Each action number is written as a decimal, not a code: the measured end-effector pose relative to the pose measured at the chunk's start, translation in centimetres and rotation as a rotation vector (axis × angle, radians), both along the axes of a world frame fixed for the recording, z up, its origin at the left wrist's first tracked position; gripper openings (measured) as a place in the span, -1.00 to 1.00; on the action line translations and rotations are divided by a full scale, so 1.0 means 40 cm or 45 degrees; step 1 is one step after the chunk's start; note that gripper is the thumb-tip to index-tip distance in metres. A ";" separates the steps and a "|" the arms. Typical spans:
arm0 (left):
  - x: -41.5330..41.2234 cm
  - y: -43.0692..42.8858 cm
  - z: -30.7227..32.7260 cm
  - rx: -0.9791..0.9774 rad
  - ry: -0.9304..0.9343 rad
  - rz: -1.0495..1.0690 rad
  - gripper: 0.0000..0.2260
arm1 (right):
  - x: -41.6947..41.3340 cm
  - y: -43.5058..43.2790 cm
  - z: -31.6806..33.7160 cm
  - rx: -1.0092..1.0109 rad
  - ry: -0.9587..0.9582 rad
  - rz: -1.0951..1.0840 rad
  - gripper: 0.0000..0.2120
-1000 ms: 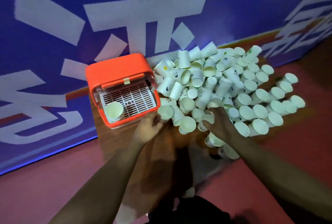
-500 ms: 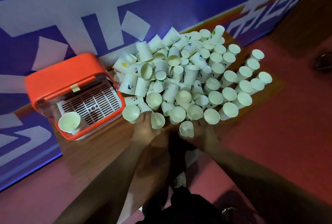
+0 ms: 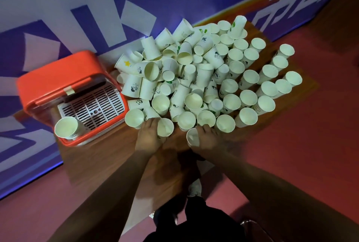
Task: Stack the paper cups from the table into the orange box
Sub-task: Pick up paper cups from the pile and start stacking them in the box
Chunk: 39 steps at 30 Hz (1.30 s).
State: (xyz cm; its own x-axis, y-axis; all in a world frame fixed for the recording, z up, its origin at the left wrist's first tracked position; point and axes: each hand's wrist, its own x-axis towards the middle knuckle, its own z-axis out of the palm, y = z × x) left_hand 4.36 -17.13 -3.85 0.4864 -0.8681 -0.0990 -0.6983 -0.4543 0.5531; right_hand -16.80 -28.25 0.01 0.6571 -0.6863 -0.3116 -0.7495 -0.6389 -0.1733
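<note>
A big heap of white paper cups [image 3: 198, 78] covers the wooden table [image 3: 108, 156], some upright, some tipped over. The orange box [image 3: 54, 78] stands at the left with a white slotted grid inside and a short stack of cups [image 3: 67, 128] in its near left corner. My left hand [image 3: 148, 136] grips an upright paper cup [image 3: 165, 128] at the near edge of the heap. My right hand [image 3: 206, 140] holds another paper cup [image 3: 193, 137] just beside it, about a hand's width to the right.
A blue wall banner with large white shapes [image 3: 97, 8] rises right behind the table. Red floor [image 3: 301, 154] surrounds the table on the near and right sides. My dark trousers and a shoe [image 3: 194, 189] show below the table's near edge.
The camera swung right, so the box and heap shifted left in view. My right hand drew back from the heap with a cup; my left hand closed on a cup at the heap's edge.
</note>
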 end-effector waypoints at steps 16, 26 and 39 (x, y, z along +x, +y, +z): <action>0.145 0.210 0.198 -0.184 0.429 0.276 -0.36 | 0.186 0.006 0.175 0.237 -0.272 0.143 -0.28; 0.306 0.395 0.259 -0.453 0.333 0.770 -0.40 | 0.443 0.088 0.245 0.356 -0.461 0.211 -0.29; 0.469 0.417 0.187 -0.235 0.234 1.082 -0.31 | 0.687 0.188 0.253 0.399 -0.699 0.244 -0.30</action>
State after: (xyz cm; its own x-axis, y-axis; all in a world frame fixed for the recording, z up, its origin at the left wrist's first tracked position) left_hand 23.12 -0.46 3.64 0.9638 -0.2309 -0.1333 -0.0586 -0.6711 0.7391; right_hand 10.67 -20.72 10.11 0.8789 -0.4729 -0.0620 -0.3771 -0.6095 -0.6973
